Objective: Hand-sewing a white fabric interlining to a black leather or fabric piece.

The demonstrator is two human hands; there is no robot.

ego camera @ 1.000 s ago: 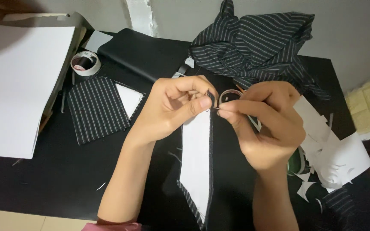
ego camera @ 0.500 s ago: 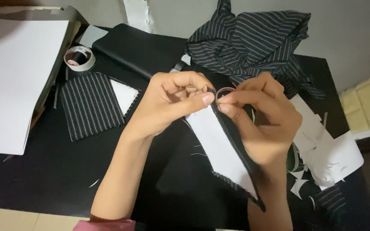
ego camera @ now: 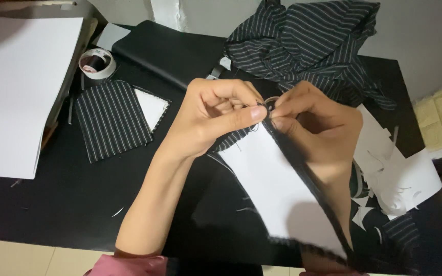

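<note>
Head view, both hands over the black counter [ego camera: 78,204].

Left hand [ego camera: 208,120]: fingers curled, thumb and forefinger pinched on the top corner of a fabric piece [ego camera: 282,191]. The piece showed a white backing face up, with a black pinstriped edge folded along its right side and a frayed lower hem.

Right hand [ego camera: 315,128]: fingertips pinched on the same top corner, touching the left thumb tip. A small round ring [ego camera: 271,100] sat just behind the pinch; could not tell what it was or which hand carried it.

The fabric piece was held above the counter, its top corner between the two hands, its body hanging down and to the right toward the camera.

Surroundings: a second pinstriped panel [ego camera: 109,120] lay flat on the counter left of the left hand, with a white patch at its right edge. A tape roll [ego camera: 97,63] lay beyond it. A large white sheet [ego camera: 16,87] lay at far left. Bunched striped cloth [ego camera: 308,43] lay at the counter's far edge. White paper scraps [ego camera: 400,179] lay at right.
</note>
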